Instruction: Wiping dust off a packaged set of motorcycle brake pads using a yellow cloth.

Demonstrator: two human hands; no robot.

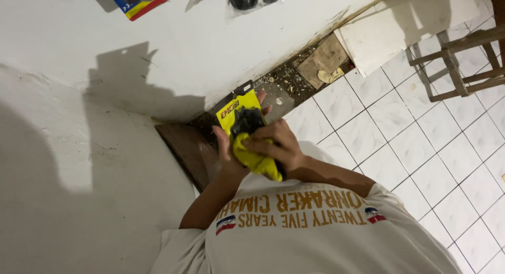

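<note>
Yellow package (239, 112) with black part sits in your hands, held chest-high over tiled floor (421, 148); left hand (223, 148) grip cups its back, right hand (276, 145) grip clamps front

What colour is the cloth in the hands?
Yellow. The crumpled yellow cloth sits under the right hand, clearest in the head view.
</note>
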